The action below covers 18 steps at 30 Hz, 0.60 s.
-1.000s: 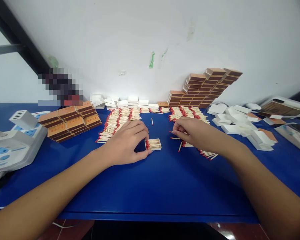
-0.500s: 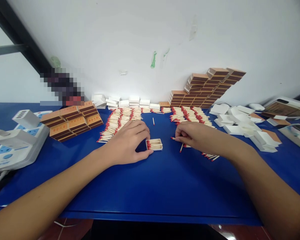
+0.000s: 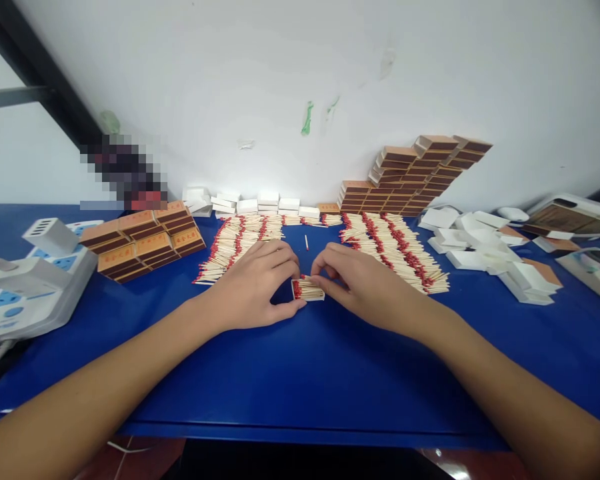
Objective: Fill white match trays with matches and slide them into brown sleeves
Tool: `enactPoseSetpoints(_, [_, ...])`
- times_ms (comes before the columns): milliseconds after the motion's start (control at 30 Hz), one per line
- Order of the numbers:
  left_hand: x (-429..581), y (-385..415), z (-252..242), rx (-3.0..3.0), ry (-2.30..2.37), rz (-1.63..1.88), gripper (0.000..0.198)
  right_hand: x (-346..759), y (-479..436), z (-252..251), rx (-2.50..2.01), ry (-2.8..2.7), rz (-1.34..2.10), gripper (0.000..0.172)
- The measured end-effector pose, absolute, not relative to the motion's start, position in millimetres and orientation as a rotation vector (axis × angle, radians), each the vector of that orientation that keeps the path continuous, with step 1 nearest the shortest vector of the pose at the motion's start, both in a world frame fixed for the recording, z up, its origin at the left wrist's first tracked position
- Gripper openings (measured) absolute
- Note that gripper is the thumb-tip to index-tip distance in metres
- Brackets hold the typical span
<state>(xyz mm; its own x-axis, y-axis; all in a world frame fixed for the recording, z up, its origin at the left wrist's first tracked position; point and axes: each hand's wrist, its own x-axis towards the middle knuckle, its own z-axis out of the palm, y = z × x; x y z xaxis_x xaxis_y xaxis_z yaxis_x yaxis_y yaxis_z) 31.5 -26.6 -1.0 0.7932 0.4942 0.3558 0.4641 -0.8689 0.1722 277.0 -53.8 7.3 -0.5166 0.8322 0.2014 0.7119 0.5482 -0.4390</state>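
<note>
A small white matchbox tray [image 3: 322, 297] filled with red-headed matches lies on the blue table. My left hand [image 3: 257, 283] grips its left end, thumb at the near corner and fingers at the far one. Over the tray's far edge, my right hand [image 3: 363, 283] pinches a match [image 3: 306, 277], its red head pointing left; the rest of it is partly hidden by the fingers. One loose match [image 3: 307, 242] lies beyond the tray. Matches in rows spread behind both hands, a left pile [image 3: 230, 243] and a right pile [image 3: 405, 253].
Stacked brown matchboxes stand at left [image 3: 145, 243] and against the wall at right [image 3: 415, 177]. White empty trays lie along the wall [image 3: 269, 200] and in a heap [image 3: 480, 243] at right. A power strip [image 3: 45, 293] with plugged-in chargers sits at far left.
My right hand has moved left from the right pile to the tray, bringing a match. My left hand and the tray have stayed in place.
</note>
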Motion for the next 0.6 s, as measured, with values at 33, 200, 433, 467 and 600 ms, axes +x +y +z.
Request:
enactPoseSetpoints(33, [32, -27, -1, 2.902, 0.776, 0.605, 0.027, 275, -55, 7, -1.257, -2.406, 0.410, 0.012])
enactPoseSetpoints(200, [31, -27, -1, 2.896, 0.783, 0.608, 0.026, 282, -55, 11, -1.294, -2.422, 0.458, 0.010])
enactPoseSetpoints(433, [32, -26, -2, 2.881, 0.784, 0.613, 0.026, 285, -54, 9, -1.321, -2.473, 0.522, 0.012])
enactPoseSetpoints(467, [32, -26, -2, 2.882, 0.781, 0.617, 0.026, 283, -55, 8, -1.317, -2.477, 0.523, 0.012])
enactPoseSetpoints(600, [31, -26, -2, 2.894, 0.781, 0.619, 0.026, 283, -54, 10, -1.293, -2.473, 0.494, 0.015])
